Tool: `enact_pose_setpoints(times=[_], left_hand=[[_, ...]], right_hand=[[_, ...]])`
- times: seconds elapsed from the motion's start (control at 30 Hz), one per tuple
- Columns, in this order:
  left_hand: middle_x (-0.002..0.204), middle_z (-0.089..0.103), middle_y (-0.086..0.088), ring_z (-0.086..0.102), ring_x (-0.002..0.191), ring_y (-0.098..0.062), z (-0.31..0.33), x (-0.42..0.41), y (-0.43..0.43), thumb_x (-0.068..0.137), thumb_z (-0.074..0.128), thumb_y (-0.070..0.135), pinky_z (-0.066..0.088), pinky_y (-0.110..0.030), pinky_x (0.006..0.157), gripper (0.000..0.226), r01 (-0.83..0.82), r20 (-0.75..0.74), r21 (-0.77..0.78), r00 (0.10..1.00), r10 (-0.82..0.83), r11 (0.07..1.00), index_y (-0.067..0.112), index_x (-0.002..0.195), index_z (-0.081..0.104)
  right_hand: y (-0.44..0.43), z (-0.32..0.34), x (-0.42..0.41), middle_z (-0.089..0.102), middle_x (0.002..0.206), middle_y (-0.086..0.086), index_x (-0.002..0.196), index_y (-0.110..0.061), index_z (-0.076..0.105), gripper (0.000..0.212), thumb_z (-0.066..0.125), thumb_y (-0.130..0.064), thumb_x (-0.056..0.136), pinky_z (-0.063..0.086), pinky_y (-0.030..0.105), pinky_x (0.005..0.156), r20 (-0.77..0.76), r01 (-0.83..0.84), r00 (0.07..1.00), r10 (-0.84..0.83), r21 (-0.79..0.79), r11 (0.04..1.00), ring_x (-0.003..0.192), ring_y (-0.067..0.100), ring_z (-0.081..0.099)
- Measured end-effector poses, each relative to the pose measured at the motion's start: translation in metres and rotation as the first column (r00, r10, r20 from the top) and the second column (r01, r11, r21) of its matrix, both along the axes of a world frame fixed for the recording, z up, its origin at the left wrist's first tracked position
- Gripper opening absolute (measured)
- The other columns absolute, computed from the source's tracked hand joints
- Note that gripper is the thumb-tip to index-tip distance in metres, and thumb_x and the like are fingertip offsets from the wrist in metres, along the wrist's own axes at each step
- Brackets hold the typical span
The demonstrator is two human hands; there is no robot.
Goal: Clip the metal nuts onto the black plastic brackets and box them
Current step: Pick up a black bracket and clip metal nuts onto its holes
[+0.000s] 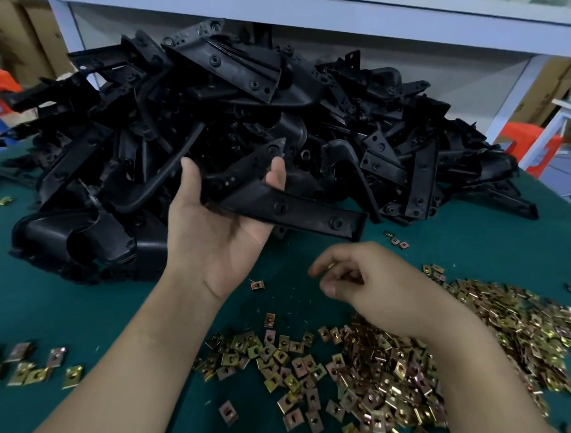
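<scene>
My left hand is palm up above the table, holding a black plastic bracket whose long flat arm points to the right. My right hand hovers lower right of it, fingers curled, pinching a small brass-coloured metal nut at the fingertips. A big heap of black brackets lies behind both hands. Loose metal nuts are spread in a thick pile under and to the right of my right forearm.
The green table cloth covers the table. A few stray nuts lie at the lower left and a few near the heap. A white shelf frame spans the back; orange stools and cardboard boxes stand behind.
</scene>
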State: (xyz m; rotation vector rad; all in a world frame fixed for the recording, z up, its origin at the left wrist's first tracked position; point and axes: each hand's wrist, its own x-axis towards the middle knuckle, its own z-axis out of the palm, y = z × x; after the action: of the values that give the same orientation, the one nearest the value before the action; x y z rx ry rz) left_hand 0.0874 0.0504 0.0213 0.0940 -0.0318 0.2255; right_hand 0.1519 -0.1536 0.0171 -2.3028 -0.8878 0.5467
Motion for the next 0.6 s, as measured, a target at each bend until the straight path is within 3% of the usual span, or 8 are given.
enact_pose_setpoints(times=[0.07,0.17,0.3,0.37,0.47,0.53,0.6], left_hand=[[0.132,0.055,-0.038,0.068,0.105,-0.044,0.0,-0.001,0.001,0.105,0.05,0.042,0.06,-0.045,0.084,0.063,0.049,0.048,-0.116,0.998,-0.043,0.992,-0.009,0.142,0.043],[0.133,0.051,-0.041,0.065,0.109,-0.046,0.005,-0.004,0.0,0.098,0.052,0.01,0.059,-0.05,0.09,0.036,0.079,0.079,-0.178,0.995,-0.066,0.981,0.002,0.134,0.051],[0.144,0.043,-0.04,0.063,0.116,-0.049,0.005,-0.006,0.0,0.073,0.055,-0.026,0.049,-0.057,0.104,0.088,0.062,0.13,-0.074,0.99,-0.052,0.995,0.004,0.152,0.031],[0.142,0.046,-0.039,0.065,0.116,-0.04,0.006,-0.007,-0.002,0.071,0.061,-0.03,0.048,-0.053,0.107,0.092,0.055,0.139,0.033,0.989,-0.059,0.998,0.002,0.152,0.029],[0.136,0.059,-0.028,0.069,0.112,-0.03,0.006,-0.007,-0.006,0.077,0.069,-0.021,0.051,-0.043,0.106,0.081,0.04,0.163,0.176,0.984,-0.069,0.984,-0.005,0.149,0.036],[0.131,0.061,-0.032,0.068,0.114,-0.038,0.004,-0.007,-0.007,0.087,0.062,-0.017,0.048,-0.044,0.108,0.065,0.083,0.242,0.207,0.961,-0.133,0.975,-0.014,0.147,0.036],[0.13,0.052,-0.047,0.06,0.116,-0.055,0.003,-0.01,-0.009,0.099,0.048,-0.012,0.042,-0.055,0.112,0.044,0.164,0.281,0.179,0.936,-0.211,0.97,-0.025,0.139,0.037]], right_hand=[[0.002,-0.002,0.002,0.072,0.097,-0.017,0.104,-0.04,0.068,0.02,0.065,-0.021,0.098,0.05,0.024,0.088,-0.008,0.076,0.997,-0.075,0.092,0.993,0.096,0.001,0.065],[0.003,-0.005,0.005,0.074,0.099,-0.012,0.109,-0.036,0.069,0.02,0.067,-0.02,0.097,0.05,0.024,0.091,-0.054,0.194,0.981,-0.187,0.19,0.962,0.1,0.007,0.066],[0.003,-0.006,0.005,0.074,0.096,-0.006,0.107,-0.034,0.07,0.018,0.067,-0.02,0.097,0.049,0.024,0.081,-0.127,0.302,0.952,-0.279,0.241,0.922,0.095,0.012,0.066],[0.004,-0.006,0.005,0.074,0.091,-0.006,0.104,-0.033,0.071,0.017,0.067,-0.018,0.097,0.047,0.022,0.074,-0.155,0.358,0.933,-0.326,0.297,0.885,0.087,0.008,0.066],[0.004,-0.004,0.006,0.073,0.087,-0.006,0.097,-0.031,0.073,0.019,0.065,-0.013,0.097,0.051,0.015,0.065,-0.177,0.427,0.904,-0.389,0.41,0.806,0.071,-0.003,0.064],[0.005,-0.003,0.008,0.074,0.083,-0.004,0.097,-0.023,0.075,0.019,0.065,-0.007,0.097,0.055,0.016,0.069,-0.276,0.478,0.878,-0.39,0.503,0.72,0.072,0.002,0.067],[0.006,-0.001,0.008,0.074,0.077,-0.005,0.098,-0.014,0.075,0.017,0.064,-0.001,0.095,0.058,0.019,0.073,-0.436,0.534,0.841,-0.319,0.579,0.617,0.076,0.008,0.07]])
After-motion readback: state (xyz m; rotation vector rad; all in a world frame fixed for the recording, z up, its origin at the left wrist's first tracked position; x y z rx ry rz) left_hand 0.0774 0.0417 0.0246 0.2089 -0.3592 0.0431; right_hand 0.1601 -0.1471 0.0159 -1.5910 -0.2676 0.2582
